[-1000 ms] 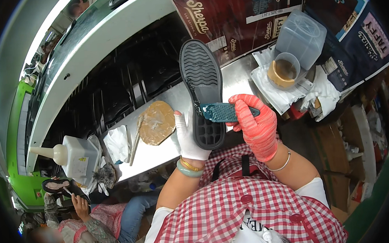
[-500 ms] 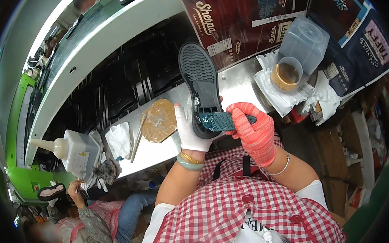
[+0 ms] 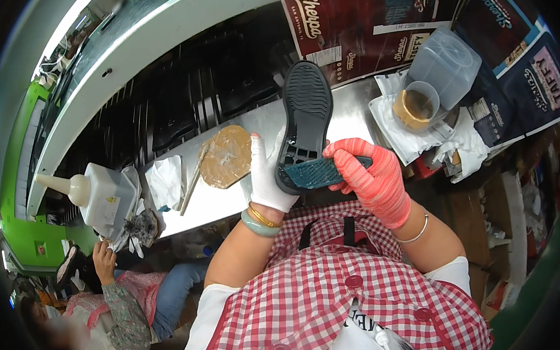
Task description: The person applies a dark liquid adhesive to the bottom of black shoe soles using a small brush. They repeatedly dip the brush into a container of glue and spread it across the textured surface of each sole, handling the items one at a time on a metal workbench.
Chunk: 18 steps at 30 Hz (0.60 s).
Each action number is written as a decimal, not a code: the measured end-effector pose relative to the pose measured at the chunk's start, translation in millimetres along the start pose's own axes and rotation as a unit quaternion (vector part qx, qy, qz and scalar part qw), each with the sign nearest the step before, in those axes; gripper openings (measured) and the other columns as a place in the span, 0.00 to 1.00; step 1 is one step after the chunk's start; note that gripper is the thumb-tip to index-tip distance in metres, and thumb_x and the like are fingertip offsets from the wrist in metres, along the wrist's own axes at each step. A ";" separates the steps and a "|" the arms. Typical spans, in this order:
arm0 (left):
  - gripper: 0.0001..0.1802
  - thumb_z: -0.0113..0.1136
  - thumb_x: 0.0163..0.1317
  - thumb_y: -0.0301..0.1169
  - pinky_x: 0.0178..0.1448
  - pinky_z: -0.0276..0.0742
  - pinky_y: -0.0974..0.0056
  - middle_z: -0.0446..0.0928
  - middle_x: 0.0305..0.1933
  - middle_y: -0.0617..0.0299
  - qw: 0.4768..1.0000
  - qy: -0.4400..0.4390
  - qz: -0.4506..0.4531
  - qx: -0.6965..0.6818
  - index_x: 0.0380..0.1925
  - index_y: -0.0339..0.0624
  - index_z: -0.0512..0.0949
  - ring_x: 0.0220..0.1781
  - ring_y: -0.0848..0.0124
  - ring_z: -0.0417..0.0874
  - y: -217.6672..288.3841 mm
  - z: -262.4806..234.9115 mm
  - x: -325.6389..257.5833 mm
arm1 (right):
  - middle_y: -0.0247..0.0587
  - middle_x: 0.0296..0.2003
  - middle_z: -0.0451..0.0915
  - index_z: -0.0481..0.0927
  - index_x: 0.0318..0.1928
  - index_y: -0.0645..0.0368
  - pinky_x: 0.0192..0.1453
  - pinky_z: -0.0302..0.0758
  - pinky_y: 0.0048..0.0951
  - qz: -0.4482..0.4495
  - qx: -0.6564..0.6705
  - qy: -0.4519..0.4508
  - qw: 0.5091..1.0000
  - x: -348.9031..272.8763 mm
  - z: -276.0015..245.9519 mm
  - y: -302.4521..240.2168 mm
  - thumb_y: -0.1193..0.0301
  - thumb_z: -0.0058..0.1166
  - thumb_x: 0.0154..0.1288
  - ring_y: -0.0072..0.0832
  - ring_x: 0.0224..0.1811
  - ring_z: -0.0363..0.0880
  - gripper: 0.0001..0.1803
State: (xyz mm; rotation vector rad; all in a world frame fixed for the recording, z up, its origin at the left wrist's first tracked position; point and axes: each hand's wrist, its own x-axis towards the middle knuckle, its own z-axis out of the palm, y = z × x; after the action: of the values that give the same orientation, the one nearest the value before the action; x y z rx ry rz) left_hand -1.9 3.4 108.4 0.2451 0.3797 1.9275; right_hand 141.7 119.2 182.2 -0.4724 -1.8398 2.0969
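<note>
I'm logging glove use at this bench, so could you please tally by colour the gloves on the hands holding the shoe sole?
White glove, on the left hand: 1
Red glove, on the right hand: 1
Total: 2, both on the black shoe sole with its teal insert.

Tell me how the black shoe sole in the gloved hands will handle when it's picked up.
The black shoe sole probably holds its shape: the left hand grips only its heel end, yet the toe stands straight up. It looks light for its size, with open cells in the heel. The ribbed tread and the gloved right hand suggest it will not slip easily.
</note>
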 end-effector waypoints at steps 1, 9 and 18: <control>0.47 0.19 0.63 0.70 0.69 0.63 0.50 0.66 0.64 0.48 1.000 0.019 -0.011 0.011 0.69 0.47 0.55 0.64 0.54 0.69 0.9 0.6 -1.3 | 0.34 0.32 0.81 0.80 0.44 0.63 0.30 0.74 0.17 0.002 -0.002 -0.016 1.000 2.5 -2.5 0.0 0.67 0.52 0.68 0.16 0.27 0.78 0.12; 0.49 0.25 0.61 0.71 0.62 0.73 0.53 0.70 0.60 0.46 0.990 0.094 -0.096 -0.046 0.64 0.39 0.62 0.58 0.54 0.76 6.9 10.9 -12.3 | 0.33 0.36 0.81 0.80 0.44 0.60 0.27 0.71 0.14 0.100 -0.061 -0.093 0.989 16.6 -2.4 -28.9 0.60 0.52 0.68 0.16 0.25 0.79 0.16; 0.52 0.22 0.60 0.73 0.56 0.78 0.54 0.72 0.58 0.44 0.979 0.057 -0.185 0.060 0.66 0.38 0.59 0.53 0.55 0.80 18.1 3.3 -20.9 | 0.34 0.30 0.81 0.81 0.43 0.61 0.21 0.67 0.15 0.133 -0.148 -0.201 0.959 42.3 5.7 -41.6 0.62 0.52 0.66 0.14 0.20 0.76 0.16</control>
State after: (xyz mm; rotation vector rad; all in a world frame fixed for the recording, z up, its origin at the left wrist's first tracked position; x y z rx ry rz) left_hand -8.4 -21.7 118.3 0.1310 0.5761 1.5577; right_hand 101.9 138.0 222.3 -0.4032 -2.4680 2.2215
